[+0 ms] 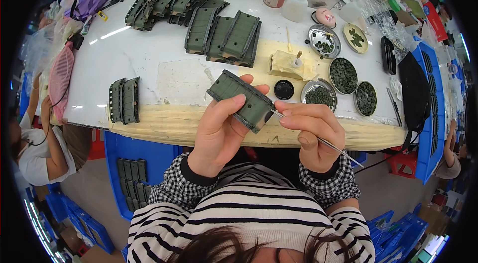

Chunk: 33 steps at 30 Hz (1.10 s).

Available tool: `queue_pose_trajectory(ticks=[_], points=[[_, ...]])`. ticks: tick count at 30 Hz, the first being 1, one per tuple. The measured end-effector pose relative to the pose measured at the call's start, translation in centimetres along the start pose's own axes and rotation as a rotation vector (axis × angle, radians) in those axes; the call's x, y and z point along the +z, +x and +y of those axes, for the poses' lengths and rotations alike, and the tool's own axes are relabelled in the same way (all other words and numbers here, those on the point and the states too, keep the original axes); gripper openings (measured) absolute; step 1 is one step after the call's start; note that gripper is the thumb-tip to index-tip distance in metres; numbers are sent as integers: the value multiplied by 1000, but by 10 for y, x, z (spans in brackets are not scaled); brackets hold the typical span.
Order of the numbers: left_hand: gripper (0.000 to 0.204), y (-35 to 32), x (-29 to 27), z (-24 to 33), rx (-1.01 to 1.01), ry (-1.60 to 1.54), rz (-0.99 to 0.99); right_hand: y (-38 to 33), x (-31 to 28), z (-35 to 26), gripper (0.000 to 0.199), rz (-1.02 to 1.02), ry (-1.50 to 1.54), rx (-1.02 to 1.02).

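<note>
My left hand (219, 131) grips a dark green plastic model part (246, 101) with ridged long edges and a tan patch at one end. Its thumb lies on top, the fingers behind. Closed on slim silver tweezers (338, 149), my right hand (316, 131) brings their tip to the part's right end. Whether a small piece sits in the tip cannot be made out. Below the hands' right side of the table, small dishes hold tiny green pieces: a metal dish (334, 103) and a round tin (343, 58). A little black cup (284, 89) stands near the part.
Several similar green parts (224, 36) are piled at the back, two more (124, 100) at the left. A taped block (294, 65) stands right of centre, a squeeze bottle (297, 5) behind it. Blue trays (113, 153) sit below the table; people work at both sides.
</note>
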<state>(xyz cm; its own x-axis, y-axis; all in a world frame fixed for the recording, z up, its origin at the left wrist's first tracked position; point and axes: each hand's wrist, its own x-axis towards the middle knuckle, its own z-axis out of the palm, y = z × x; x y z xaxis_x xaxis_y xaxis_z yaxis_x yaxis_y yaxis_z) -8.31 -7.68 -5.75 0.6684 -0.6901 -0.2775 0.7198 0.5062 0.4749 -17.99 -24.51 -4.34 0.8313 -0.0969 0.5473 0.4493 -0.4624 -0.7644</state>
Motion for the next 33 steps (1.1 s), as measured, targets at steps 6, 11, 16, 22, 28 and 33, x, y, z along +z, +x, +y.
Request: queue_pose_trajectory(ticks=[6, 11, 16, 22, 28, 33], points=[[38, 3, -1, 2, -51, -24, -4, -1, -1, 1, 21, -21, 41, -25], [39, 3, -1, 1, -73, -41, -15, 0, -5, 1, 23, -49, 25, -50], [39, 4, -2, 0, -74, -50, -19, 1, -9, 1, 22, -68, 23, -57], [38, 1, 4, -2, -5, 10, 5, 0, -7, -3, 22, -25, -26, -47], [38, -1, 5, -2, 12, 33, 9, 1, -6, -1, 23, -40, -26, -68], [39, 1, 3, -1, -49, -29, -27, 3, -12, 2, 26, -91, -15, -142]])
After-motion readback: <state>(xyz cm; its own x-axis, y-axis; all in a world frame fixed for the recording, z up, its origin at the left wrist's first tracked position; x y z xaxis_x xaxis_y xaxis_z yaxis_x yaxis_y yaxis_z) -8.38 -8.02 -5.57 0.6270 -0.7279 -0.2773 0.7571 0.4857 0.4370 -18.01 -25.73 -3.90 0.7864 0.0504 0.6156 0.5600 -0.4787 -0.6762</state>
